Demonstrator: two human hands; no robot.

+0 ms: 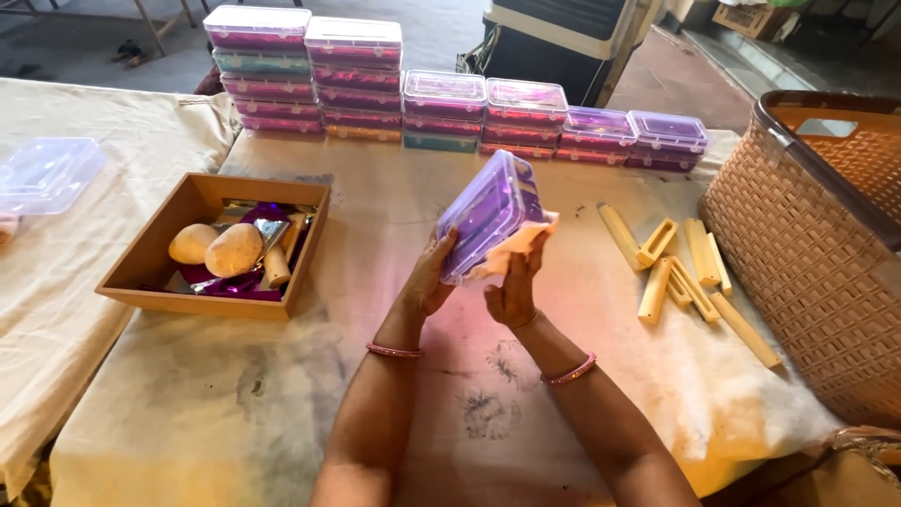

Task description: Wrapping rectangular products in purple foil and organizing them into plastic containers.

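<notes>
Both hands hold a clear plastic box (490, 214) with purple contents, tilted above the cloth-covered table (282, 394). The left hand (430, 277) grips its lower left edge, and the right hand (514, 286) closes around its lower right edge together with a cream cloth (518, 242). Similar boxes stand stacked (441, 94) along the far edge, a wooden tray (150, 253) to the left, wooden pieces (680, 268) and a woven basket (807, 272) to the right

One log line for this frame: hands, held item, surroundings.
left hand: holds purple box | right hand: holds box, cloth | near: wooden tray, basket
</notes>
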